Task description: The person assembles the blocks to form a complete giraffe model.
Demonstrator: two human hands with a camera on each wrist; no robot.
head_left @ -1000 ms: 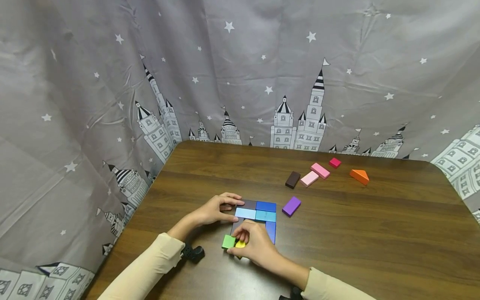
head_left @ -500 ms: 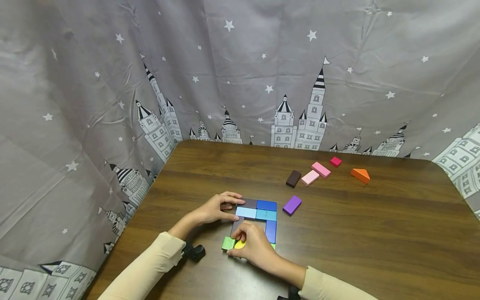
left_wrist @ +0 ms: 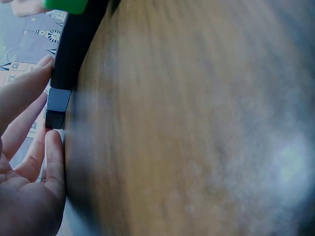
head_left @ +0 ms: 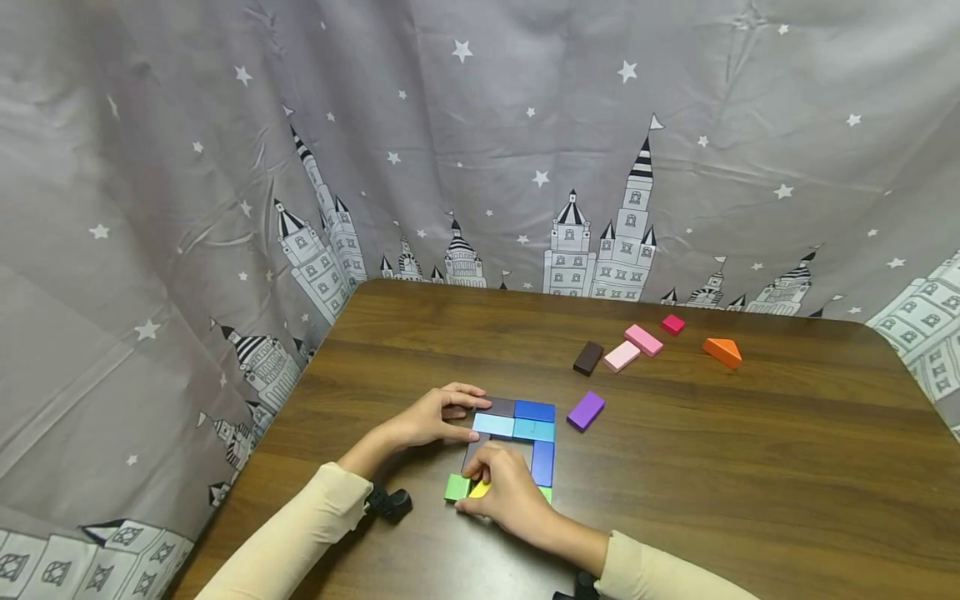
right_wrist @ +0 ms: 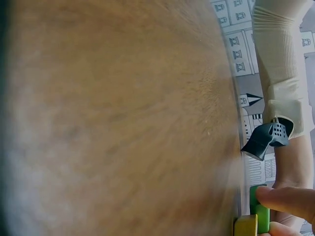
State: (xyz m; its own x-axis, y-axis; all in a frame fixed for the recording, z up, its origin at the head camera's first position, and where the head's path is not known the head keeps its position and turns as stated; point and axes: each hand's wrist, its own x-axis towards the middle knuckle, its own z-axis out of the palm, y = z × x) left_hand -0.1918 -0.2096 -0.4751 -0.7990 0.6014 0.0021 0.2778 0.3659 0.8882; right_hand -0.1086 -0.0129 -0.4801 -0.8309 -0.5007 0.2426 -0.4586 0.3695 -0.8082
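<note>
In the head view, my right hand (head_left: 510,492) pinches a green block (head_left: 457,487) between thumb and fingers at its right side. A yellow block (head_left: 480,489) lies just beside it, partly covered by the fingers. My left hand (head_left: 435,419) rests at the left side of a flat block frame. Its thumb meets the pale blue block (head_left: 493,425) and its forefinger lies on a dark grey block (head_left: 497,407). In the left wrist view, thumb and fingertips touch the edges of the blocks. The right wrist view shows a fingertip against the green block (right_wrist: 262,219).
The frame also has a blue block (head_left: 535,412), a turquoise block (head_left: 533,430) and a blue-violet block (head_left: 542,462). Beyond it lie a purple block (head_left: 586,411), a dark brown block (head_left: 588,357), two pink blocks (head_left: 622,357), a red block (head_left: 672,324) and an orange triangle (head_left: 723,352).
The right wrist has shifted slightly left, uncovering a light green block at the frame's lower right. The green block has moved a little against the yellow one. The left hand stays in place.
</note>
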